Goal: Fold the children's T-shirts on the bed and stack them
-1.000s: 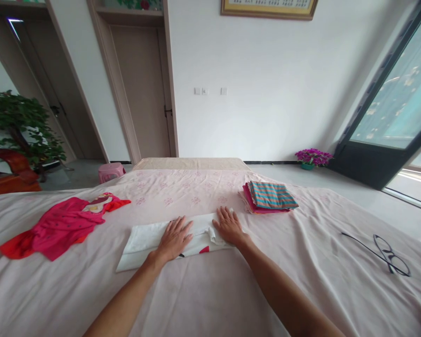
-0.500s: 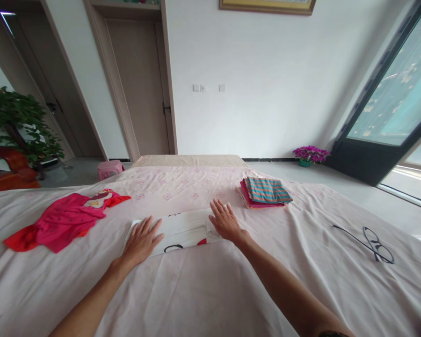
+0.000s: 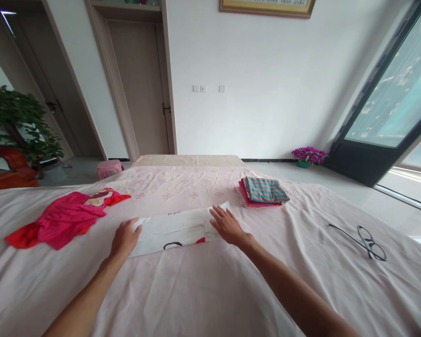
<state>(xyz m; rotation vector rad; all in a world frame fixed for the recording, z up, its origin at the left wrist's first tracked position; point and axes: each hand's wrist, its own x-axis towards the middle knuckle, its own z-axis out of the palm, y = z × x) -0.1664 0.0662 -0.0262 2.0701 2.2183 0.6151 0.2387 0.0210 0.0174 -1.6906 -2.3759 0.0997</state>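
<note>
A folded white garment [image 3: 175,229] with black line marks and a red patch lies as a long flat strip across the sheet in front of me. My left hand [image 3: 125,238] is at its left end, fingers bent and closed about the edge; the fingertips are partly hidden. Flat over the right end rests my right hand [image 3: 228,226], its fingers stretched out and holding nothing. A stack of folded clothes [image 3: 266,189], with a teal and orange striped piece on top, sits beyond my right hand. To the left lies a crumpled pink and red garment [image 3: 70,216].
Black-framed glasses [image 3: 371,243] lie on the bedsheet [image 3: 203,290] at the right. A pink stool [image 3: 110,168] and a leafy plant [image 3: 17,121] stand on the left side. Purple flowers in a green pot [image 3: 309,157] are by the far wall.
My left hand has slid left from lying flat on the white garment to its left end, and its fingers have bent. My right hand stays nearly in place.
</note>
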